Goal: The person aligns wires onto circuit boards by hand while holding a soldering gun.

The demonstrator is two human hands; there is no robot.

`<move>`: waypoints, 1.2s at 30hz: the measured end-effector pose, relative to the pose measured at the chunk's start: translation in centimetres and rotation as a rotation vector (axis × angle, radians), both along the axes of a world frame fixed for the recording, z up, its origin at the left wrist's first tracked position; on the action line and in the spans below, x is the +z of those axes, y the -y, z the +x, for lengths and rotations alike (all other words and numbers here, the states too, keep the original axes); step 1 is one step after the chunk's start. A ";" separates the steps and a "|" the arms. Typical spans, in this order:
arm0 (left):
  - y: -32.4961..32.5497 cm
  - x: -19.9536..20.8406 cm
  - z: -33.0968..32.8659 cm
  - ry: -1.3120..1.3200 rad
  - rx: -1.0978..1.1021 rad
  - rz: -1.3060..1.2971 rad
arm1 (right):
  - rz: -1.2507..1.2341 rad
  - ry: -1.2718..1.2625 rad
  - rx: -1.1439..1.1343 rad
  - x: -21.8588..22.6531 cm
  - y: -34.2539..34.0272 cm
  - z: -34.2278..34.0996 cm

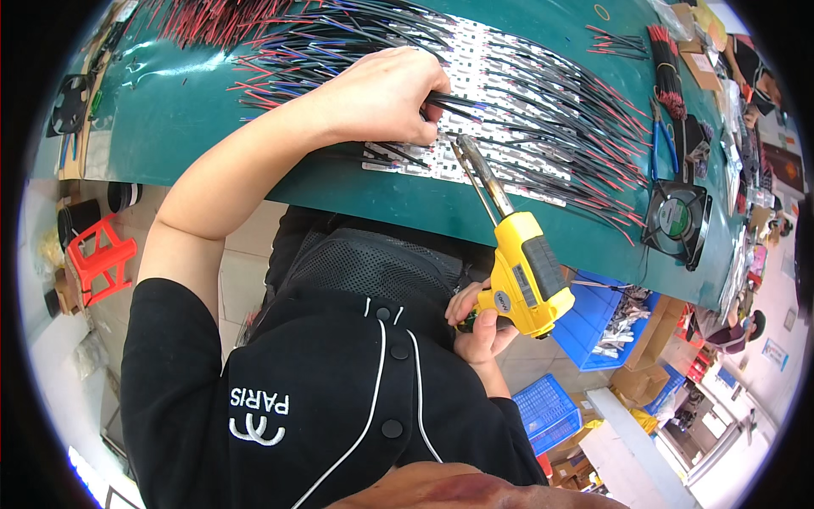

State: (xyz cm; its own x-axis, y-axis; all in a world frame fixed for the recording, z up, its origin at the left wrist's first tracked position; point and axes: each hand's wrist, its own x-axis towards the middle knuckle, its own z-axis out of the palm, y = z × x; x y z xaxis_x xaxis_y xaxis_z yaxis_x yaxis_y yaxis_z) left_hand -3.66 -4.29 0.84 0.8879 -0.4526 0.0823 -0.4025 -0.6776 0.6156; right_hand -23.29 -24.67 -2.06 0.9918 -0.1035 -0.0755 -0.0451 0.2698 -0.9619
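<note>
My left hand (383, 95) reaches over a panel of small white circuit boards (471, 59), its fingers closed on black wires (458, 102). Rows of black wires with red ends (585, 119) fan out across the panel to both sides. Near the table's front edge, my right hand (483, 335) grips the handle of a yellow soldering gun (524, 271). The gun's metal tip and a thin guide tube beside it point up toward the boards, close to my left fingertips. My left fingers partly hide where the held wires end.
On the green table (339, 182), blue-handled pliers (664, 144), a tied wire bundle (666, 76) and a small black fan (678, 222) lie at the right. More wires (212, 21) are piled at the far left. Below are a blue bin (585, 331) and a red stool (102, 259).
</note>
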 end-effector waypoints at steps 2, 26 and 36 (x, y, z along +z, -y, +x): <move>0.0 0.3 0.1 -0.031 -0.012 0.012 | -0.003 0.000 0.000 0.1 -0.1 0.0; 0.6 0.1 -1.0 0.041 -0.042 0.142 | 0.005 -0.011 0.029 -0.3 0.0 0.1; 0.7 0.5 -1.0 -0.016 -0.040 0.182 | 0.040 -0.034 0.011 0.0 0.0 0.1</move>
State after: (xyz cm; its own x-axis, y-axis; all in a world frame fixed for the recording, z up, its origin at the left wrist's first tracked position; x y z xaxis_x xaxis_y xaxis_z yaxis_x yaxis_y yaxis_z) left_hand -4.71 -4.96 1.30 0.8697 -0.4933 -0.0183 -0.4219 -0.7620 0.4913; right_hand -23.21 -24.72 -2.01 0.9896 -0.0884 -0.1135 -0.0813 0.3070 -0.9482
